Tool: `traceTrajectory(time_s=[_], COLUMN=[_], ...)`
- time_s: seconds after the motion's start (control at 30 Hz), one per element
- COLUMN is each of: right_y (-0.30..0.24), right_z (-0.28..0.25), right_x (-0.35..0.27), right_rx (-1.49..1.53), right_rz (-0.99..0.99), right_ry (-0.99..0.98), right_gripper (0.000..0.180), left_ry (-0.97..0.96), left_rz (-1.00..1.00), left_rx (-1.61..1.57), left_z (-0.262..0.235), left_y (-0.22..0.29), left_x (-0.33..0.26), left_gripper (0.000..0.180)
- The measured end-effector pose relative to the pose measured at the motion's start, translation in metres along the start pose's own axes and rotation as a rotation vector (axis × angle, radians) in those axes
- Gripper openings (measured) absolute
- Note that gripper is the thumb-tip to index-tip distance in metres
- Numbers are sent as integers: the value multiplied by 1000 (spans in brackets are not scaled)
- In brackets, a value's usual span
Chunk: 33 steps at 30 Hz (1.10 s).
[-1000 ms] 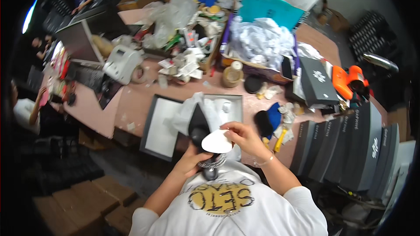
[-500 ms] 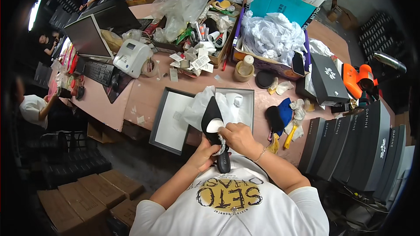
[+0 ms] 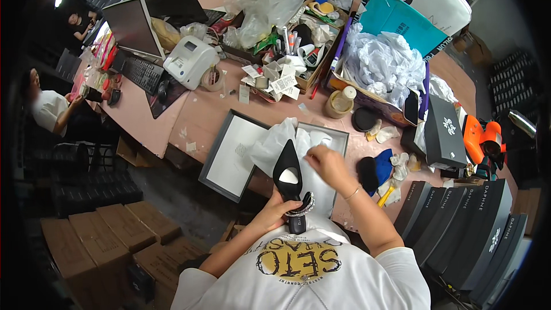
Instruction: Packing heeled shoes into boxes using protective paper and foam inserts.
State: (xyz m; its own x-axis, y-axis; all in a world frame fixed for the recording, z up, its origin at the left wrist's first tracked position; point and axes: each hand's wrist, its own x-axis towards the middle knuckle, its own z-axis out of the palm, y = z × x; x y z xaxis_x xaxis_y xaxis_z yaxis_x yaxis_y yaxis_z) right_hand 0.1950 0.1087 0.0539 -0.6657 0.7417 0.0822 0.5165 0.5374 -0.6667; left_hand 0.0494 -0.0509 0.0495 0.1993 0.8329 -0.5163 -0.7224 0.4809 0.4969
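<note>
My left hand is closed round the middle of a black pointed-toe shoe, its toe aimed away from me. A rhinestone strap crosses near the heel end. Inside the toe part shows a white oval patch; whether it is stuffing or lining I cannot tell. My right hand hangs to the right of the shoe, apart from it, fingers curled in a pinch; anything between them is hidden. Beyond the shoe lies white tissue paper, spread over an open shoebox. A grey-edged box lid lies left of it.
At the back stands a carton of crumpled paper. A glue jar, black round lid, blue cloth and yellow-handled brush lie to the right. Stacked shoeboxes line the right edge; a label printer stands left.
My right hand has left the shoe opening and moved up and right. The left hand still holds the shoe, with more of its opening and strap showing. The whole view has shifted.
</note>
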Motion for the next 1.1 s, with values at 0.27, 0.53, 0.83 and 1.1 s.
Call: traceTrajectory(time_s=[0.27,0.53,0.83,1.1], right_y=[95,-39,39,119], right_z=[26,1,7,68], right_x=[25,-21,0,2], right_rx=[-372,49,270,-334], right_rz=[71,-76,52,203], right_ry=[38,-99,-362,-86], right_gripper=[19,33,84,45], left_ry=[-26,8,152,264], left_rz=[5,-72,-9,22], left_rx=[107,65,-58,-123], left_z=[18,21,6,5], left_y=[8,2,-11,-19], left_x=[0,0,-6,-9], left_gripper=[80,67,58,67])
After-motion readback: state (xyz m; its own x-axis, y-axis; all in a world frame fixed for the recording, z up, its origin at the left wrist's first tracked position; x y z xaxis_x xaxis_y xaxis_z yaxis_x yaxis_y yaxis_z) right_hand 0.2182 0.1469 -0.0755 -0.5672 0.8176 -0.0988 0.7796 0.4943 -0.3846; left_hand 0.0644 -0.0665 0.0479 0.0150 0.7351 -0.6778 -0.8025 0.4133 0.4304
